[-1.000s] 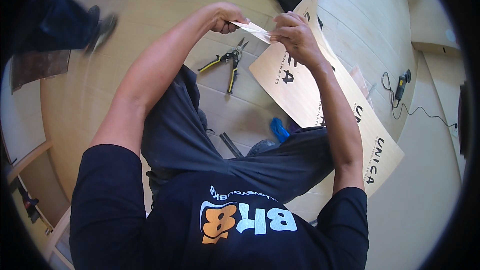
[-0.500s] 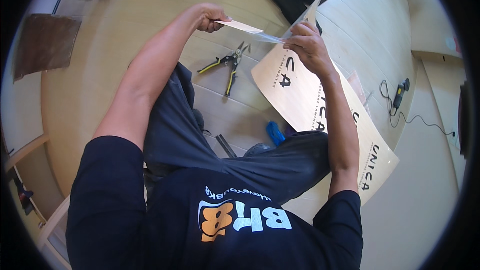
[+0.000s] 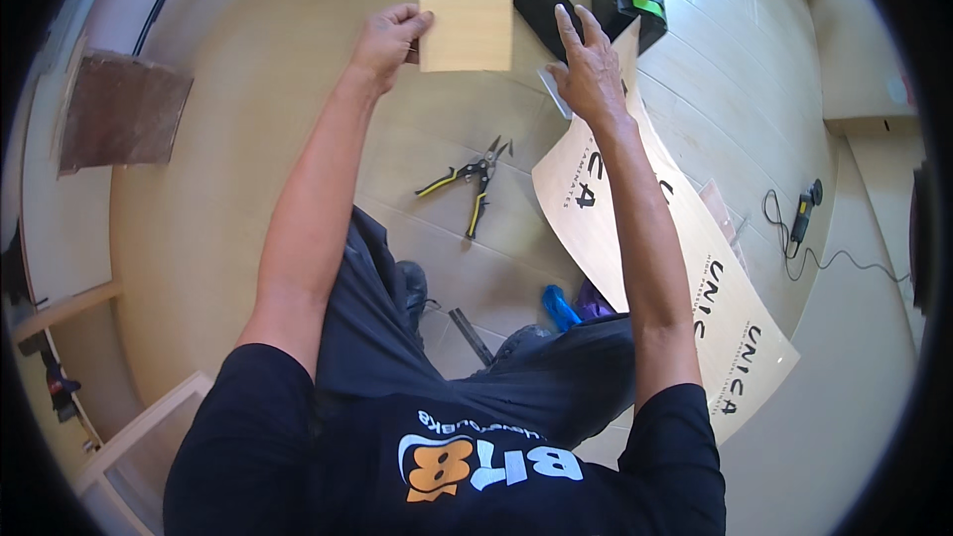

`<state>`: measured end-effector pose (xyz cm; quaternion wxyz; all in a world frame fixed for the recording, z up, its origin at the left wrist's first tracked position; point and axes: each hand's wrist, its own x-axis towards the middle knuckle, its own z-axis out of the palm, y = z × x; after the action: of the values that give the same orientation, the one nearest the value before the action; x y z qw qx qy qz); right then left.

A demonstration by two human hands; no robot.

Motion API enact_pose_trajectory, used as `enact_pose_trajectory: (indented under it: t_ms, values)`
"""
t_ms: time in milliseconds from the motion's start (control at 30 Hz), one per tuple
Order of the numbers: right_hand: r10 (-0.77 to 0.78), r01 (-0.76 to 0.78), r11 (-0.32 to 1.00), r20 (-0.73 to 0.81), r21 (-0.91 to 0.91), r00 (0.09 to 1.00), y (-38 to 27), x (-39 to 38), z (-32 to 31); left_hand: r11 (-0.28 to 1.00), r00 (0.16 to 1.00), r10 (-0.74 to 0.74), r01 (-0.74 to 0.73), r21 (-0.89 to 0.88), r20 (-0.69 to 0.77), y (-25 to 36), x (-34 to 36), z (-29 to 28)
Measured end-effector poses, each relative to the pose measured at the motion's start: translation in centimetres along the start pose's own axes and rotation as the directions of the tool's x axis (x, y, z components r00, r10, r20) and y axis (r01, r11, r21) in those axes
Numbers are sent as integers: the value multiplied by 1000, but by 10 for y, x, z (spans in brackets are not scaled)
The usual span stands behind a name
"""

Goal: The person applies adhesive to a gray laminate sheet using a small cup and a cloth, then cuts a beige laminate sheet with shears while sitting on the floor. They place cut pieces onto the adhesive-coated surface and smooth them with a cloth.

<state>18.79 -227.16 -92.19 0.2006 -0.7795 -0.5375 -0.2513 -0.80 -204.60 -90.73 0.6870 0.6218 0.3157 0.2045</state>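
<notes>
Panel (image 3: 467, 35), small, pale, near-square: raised over the floor (image 3: 268, 99), left edge pinched in our left grip (image 3: 385, 42). Right grip (image 3: 591, 77): spread; translucent strip (image 3: 556, 94) just beside it, whether touching we cannot tell. Change: panel now turned broadside to us and out of our right grip, so we judge the strip peeled from it. Edges: top, right and bottom free. Room: floor stretches to the left; snips (image 3: 478, 171) lie nearer us, blades apart; big printed sheet (image 3: 591, 228) crowds our right forearm (image 3: 650, 238).
</notes>
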Motion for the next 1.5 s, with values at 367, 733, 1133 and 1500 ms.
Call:
enact_pose_trajectory:
  t_ms: [367,733,1133,1500]
  values:
    - [415,-774,-22,710,633,569,-110,20,-124,893,988,-152,141,-427,7,63,-135,37]
    - [406,-894,-207,866,397,291,-163,23,-354,944,948,-319,319,-81,12,220,-307,54]
    - [118,-755,583,889,299,442,-165,109,-542,959,909,-278,282,35,311,386,-376,25]
    - [318,-818,-158,813,552,487,-299,191,-569,950,898,-174,261,-171,404,485,-402,-74]
